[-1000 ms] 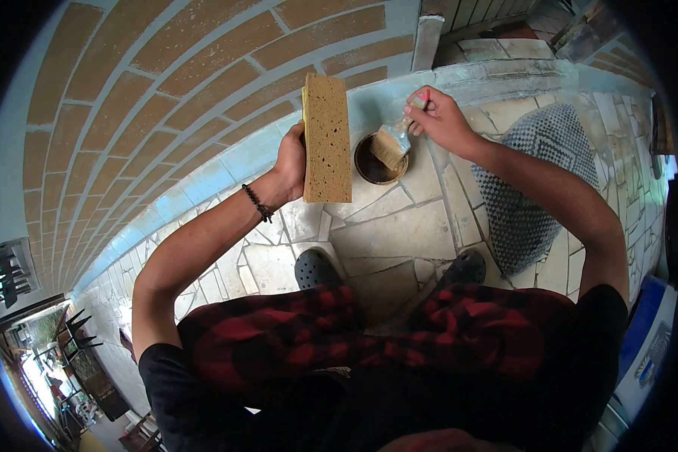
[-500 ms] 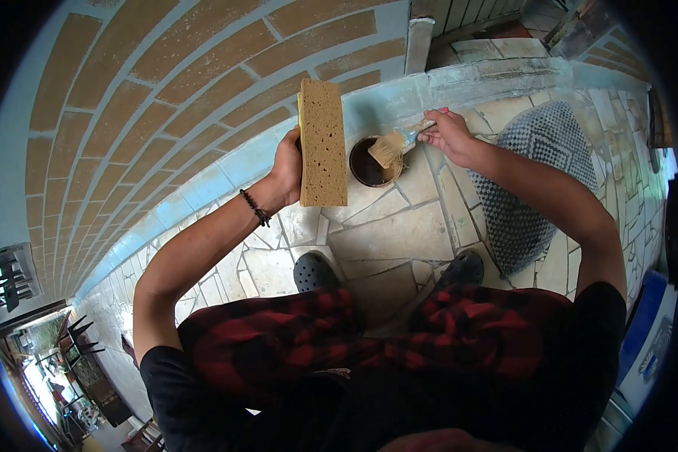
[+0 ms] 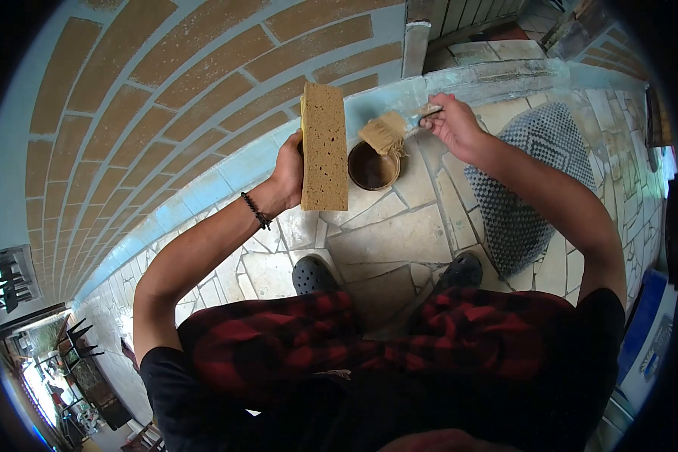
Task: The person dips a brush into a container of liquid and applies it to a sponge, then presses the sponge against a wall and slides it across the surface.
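My left hand (image 3: 288, 167) is closed on a tall brown sponge block (image 3: 324, 148), its pitted face turned toward me and a thin yellow layer showing along its left edge. In my right hand (image 3: 453, 128) is the handle of a paintbrush (image 3: 384, 132), gripped between thumb and fingers. The brush's wide tan bristles point left, above the far rim of a round pot (image 3: 374, 167). Brownish paint or liquid lies inside the pot, which stands on the stone floor close to the wall.
A wall painted with tan bricks and pale blue joints (image 3: 203, 83) rises ahead and to the left. The floor is irregular stone paving (image 3: 391, 233). A grey-and-white woven mat (image 3: 534, 188) lies at right. My dark clogs (image 3: 314, 274) are below the pot.
The paintbrush has lifted up and out of the pot, its bristles now above the rim. My right hand has turned slightly with it; the left hand and sponge have barely moved.
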A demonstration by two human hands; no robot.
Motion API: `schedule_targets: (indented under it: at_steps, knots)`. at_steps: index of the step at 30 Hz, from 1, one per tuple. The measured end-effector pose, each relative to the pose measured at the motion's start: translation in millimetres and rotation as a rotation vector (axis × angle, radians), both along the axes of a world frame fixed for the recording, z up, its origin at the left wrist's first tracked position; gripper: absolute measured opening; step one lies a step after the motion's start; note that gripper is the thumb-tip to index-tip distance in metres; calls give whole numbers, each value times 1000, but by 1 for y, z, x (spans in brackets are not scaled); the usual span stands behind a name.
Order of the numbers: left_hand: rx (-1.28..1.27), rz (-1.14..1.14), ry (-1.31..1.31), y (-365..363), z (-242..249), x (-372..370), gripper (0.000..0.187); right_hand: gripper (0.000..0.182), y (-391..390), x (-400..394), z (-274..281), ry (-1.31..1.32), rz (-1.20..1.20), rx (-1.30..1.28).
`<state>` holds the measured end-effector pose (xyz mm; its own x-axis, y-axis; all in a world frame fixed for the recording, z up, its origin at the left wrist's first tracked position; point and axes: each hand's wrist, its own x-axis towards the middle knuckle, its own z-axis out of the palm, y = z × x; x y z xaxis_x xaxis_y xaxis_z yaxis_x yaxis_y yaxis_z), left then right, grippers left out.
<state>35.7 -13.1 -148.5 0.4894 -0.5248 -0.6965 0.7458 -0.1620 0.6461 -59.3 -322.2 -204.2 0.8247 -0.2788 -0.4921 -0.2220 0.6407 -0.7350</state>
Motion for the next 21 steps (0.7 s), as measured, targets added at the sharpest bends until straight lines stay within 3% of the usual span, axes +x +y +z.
schedule_targets:
  at_steps: [6, 9, 13, 14, 18, 21]
  knots:
    - [-83, -90, 89, -2, -11, 1, 62, 20, 6, -7, 83, -339, 140, -124]
    - [-79, -201, 76, -10, 5, -12, 64, 20, 28, -17, 120, -463, 231, -263]
    - [-35, -166, 257, -22, 27, -24, 66, 19, 60, -27, 143, -618, 388, -466]
    - [-491, -296, 624, -4, -13, -1, 64, 18, 68, -29, 143, -650, 389, -426]
    - [-545, -267, 448, -19, 25, -24, 40, 17, 80, -31, 137, -699, 457, -437]
    - [-687, -322, 626, -14, -5, -17, 56, 18, 77, -32, 132, -713, 501, -529]
